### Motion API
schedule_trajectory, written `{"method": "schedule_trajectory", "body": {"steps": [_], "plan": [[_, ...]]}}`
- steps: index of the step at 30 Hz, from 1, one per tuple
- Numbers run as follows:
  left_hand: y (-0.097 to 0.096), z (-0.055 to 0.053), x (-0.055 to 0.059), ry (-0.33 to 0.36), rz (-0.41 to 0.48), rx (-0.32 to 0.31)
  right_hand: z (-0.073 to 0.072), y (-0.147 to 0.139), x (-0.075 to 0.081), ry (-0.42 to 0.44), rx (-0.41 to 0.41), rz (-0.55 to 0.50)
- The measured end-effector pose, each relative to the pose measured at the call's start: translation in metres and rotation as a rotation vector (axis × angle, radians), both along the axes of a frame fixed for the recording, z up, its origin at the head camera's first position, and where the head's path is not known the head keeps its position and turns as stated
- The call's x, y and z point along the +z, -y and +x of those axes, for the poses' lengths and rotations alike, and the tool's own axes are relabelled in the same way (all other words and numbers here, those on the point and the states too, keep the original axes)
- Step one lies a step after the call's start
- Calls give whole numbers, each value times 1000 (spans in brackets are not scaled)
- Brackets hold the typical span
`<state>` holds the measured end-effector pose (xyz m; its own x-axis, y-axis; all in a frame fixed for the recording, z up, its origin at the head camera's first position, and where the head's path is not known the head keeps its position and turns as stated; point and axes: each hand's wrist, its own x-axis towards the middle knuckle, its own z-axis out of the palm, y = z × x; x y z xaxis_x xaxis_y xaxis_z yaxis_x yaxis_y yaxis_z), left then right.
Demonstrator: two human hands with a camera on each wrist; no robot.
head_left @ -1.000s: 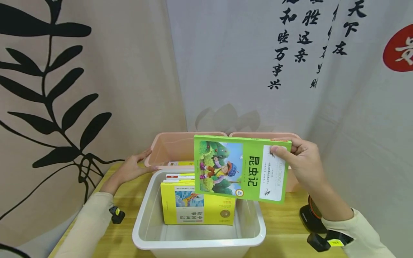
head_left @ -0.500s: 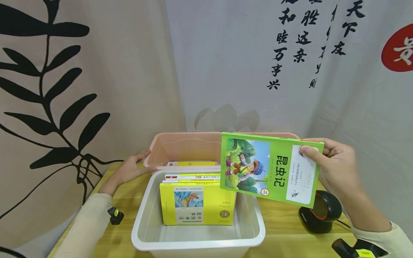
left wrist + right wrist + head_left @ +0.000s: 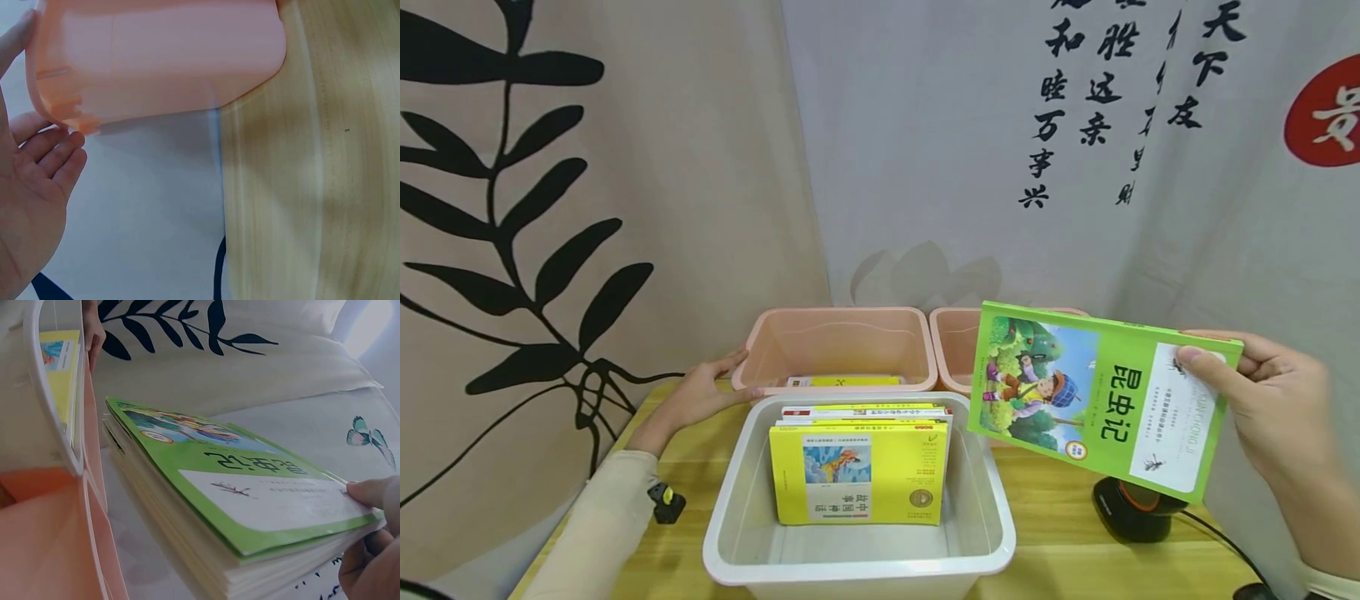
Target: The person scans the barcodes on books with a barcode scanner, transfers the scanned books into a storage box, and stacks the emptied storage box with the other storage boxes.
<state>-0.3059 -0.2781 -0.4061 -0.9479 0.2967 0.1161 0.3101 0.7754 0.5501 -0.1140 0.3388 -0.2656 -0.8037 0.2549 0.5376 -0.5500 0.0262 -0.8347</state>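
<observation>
Gripping green book (image 3: 1105, 400), right hand (image 3: 1281, 400); touching pink bin (image 3: 842, 333), left hand (image 3: 700, 396)

I see wood table (image 3: 1052, 567), pale curtain (image 3: 925, 167) behind w/ blk leaf print (image 3: 615, 307), blk txt (image 3: 1049, 125), red circle (image 3: 1303, 104); bright light (image 3: 372, 328), R wrist cam.

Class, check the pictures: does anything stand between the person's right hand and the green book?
Nothing visible does: the right hand directly grips the green book by one end.
</observation>
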Motion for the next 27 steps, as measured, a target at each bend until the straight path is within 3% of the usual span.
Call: {"method": "schedule_trajectory", "body": {"steps": [5,14,17,27], "plan": [[0,2,0,4,3,5,5,-12,-4,-17,-4,10],[0,2,0,1,9,-7,17,-32,-23,73,-45,93],[0,1,0,3,10,-8,22,-36,-29,116,-58,148],[0,1,0,-4,8,-8,34,-46,-44,322,-219,441]]}}
